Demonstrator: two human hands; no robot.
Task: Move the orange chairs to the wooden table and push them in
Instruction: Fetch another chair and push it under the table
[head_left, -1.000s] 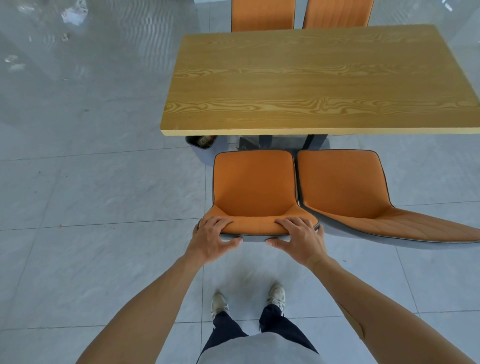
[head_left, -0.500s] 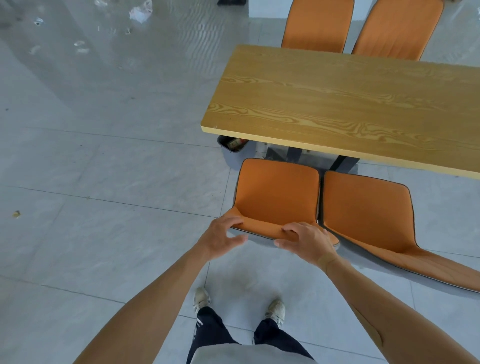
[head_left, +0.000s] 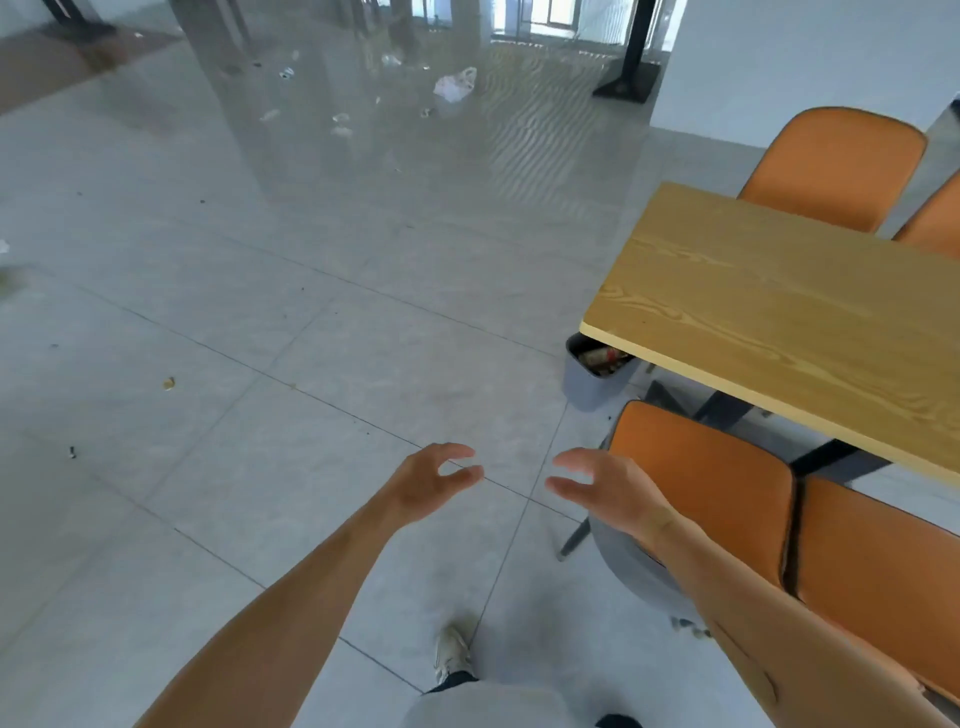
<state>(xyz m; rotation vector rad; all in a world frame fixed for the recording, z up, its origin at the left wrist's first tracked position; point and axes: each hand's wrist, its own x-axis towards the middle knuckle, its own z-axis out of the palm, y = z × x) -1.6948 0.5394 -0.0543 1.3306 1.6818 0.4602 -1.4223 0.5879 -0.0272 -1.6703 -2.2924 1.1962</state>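
Note:
The wooden table (head_left: 779, 306) fills the right side of the view. Two orange chairs stand side by side at its near edge: one (head_left: 701, 483) beside my right forearm, the other (head_left: 878, 561) further right. Two more orange chairs show behind the table's far side, one (head_left: 831, 166) in full and one (head_left: 935, 218) cut by the frame edge. My left hand (head_left: 431, 480) hovers over the floor with curled, spread fingers, holding nothing. My right hand (head_left: 605, 491) is also empty and open, just left of the nearest chair's back.
A grey bin (head_left: 589, 371) with rubbish stands under the table's near left corner. Litter and a white plastic bag (head_left: 454, 83) lie on the grey tiled floor at the back. A black post base (head_left: 626, 83) stands by the white wall. My shoe (head_left: 452, 657) is below.
Both hands have let go of the near chair's back and lifted away to the left. The view has swung left, so the table and chairs now sit at the right.

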